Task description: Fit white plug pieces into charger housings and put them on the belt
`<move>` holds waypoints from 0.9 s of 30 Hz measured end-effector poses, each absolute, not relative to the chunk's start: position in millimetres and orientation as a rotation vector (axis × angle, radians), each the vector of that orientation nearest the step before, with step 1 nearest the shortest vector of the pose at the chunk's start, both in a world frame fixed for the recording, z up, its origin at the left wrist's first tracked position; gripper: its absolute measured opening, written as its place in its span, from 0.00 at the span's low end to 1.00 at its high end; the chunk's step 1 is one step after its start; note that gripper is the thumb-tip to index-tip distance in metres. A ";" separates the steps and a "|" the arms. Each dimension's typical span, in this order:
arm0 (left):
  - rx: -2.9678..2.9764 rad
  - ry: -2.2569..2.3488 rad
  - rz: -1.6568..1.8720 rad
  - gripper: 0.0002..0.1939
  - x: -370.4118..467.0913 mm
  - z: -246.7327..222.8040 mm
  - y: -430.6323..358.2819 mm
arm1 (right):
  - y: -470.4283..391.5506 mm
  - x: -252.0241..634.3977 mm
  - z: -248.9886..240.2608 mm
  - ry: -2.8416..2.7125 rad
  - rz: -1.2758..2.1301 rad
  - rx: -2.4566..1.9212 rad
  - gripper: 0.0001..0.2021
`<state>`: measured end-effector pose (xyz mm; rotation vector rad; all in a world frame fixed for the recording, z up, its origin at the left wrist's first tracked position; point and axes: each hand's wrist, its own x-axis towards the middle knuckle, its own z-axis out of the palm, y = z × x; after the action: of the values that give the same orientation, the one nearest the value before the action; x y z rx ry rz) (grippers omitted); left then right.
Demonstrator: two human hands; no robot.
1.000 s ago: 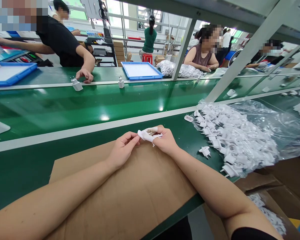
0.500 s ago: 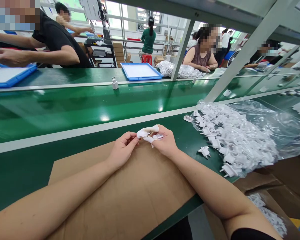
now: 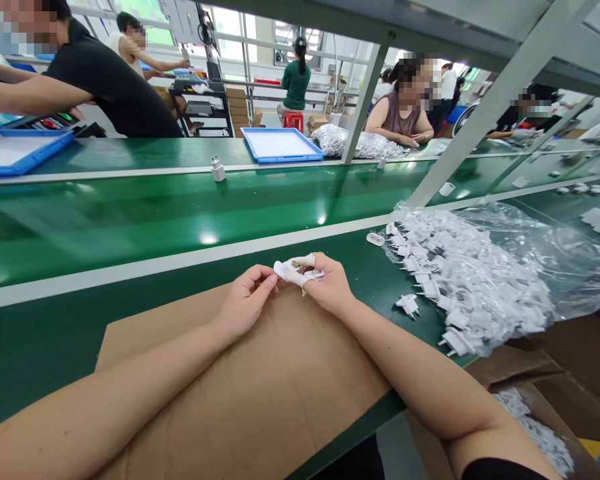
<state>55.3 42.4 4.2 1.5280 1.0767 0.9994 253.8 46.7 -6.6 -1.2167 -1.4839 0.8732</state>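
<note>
My left hand (image 3: pixel 250 299) is closed, its thumb and forefinger pinched at the left end of a small white piece. My right hand (image 3: pixel 330 283) has white coverings on its thumb and forefinger, and those fingers close on the same white plastic part (image 3: pixel 314 273). The fingertips of both hands nearly meet above the far edge of a brown cardboard sheet (image 3: pixel 240 393). Fingers and coverings hide much of the part. A heap of white plug pieces (image 3: pixel 475 273) lies on clear plastic to the right, with a loose plug piece (image 3: pixel 409 305) beside it.
Beyond a pale rail (image 3: pixel 180 261) runs a green conveyor (image 3: pixel 145 217) carrying a white plug (image 3: pixel 218 169). A blue-edged tray (image 3: pixel 283 160) lies across it. Slanted metal posts (image 3: pixel 485 120) stand at right. Several people sit or stand opposite. An open carton (image 3: pixel 545 360) is at lower right.
White items on the conveyor have shifted slightly left. The person in black at far left has leaned further left. My hands stay almost in place, with small finger movements.
</note>
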 end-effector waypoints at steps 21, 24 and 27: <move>1.473 0.992 0.949 0.20 53.3 1.5 42.6 | 41.3 253.5 -0.6 -1.553 0.670 -1.096 0.13; 1.468 0.994 0.954 0.22 53.8 1.9 42.3 | 40.7 251.8 -0.5 -1.500 0.811 -1.130 0.16; 1.454 1.038 1.007 0.24 55.5 2.6 43.1 | 43.2 249.7 5.6 -1.152 1.195 -1.122 0.20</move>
<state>55.5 43.1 2.6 1.4535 1.0379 1.0075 249.7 43.2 5.6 -1.1221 -1.1524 1.1954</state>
